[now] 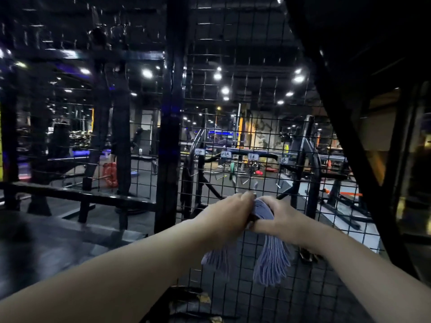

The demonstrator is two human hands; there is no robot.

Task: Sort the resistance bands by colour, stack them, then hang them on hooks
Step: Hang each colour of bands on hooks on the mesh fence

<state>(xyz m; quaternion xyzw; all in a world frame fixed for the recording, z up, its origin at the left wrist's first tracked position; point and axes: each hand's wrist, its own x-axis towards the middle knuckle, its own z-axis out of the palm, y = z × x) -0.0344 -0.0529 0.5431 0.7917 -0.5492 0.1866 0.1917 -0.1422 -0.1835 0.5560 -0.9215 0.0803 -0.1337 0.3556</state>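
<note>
Now, starting close in at 6 o'clock: passing a dark lump [186, 304] at the foot of the mesh, too dim to identify. Following two bare forearms up to the left hand [227, 213] and right hand [279, 220], knuckle to knuckle at about 5 o'clock from centre. Curling the left fingers over the top of a bundle of purple-blue resistance bands [271, 264], gripping at the fold. Clamping the same fold from the 3 o'clock side with the right fingers, wrapped tight round it. Letting both loose ends hang in two tassels below the wrists, free in front of the wire mesh panel [256, 136]. Just past the knuckles at 12 o'clock, spotting small metal hooks [278, 184] on that mesh, under a row of white labels [225, 154], unreadable. Cannot tell whether touching a hook. Hemmed at 9 o'clock by a thick black post [169, 136], at 3 o'clock by a slanting black beam [349, 148]; open mesh between. Farther out, dim gym racks and ceiling lights.
</note>
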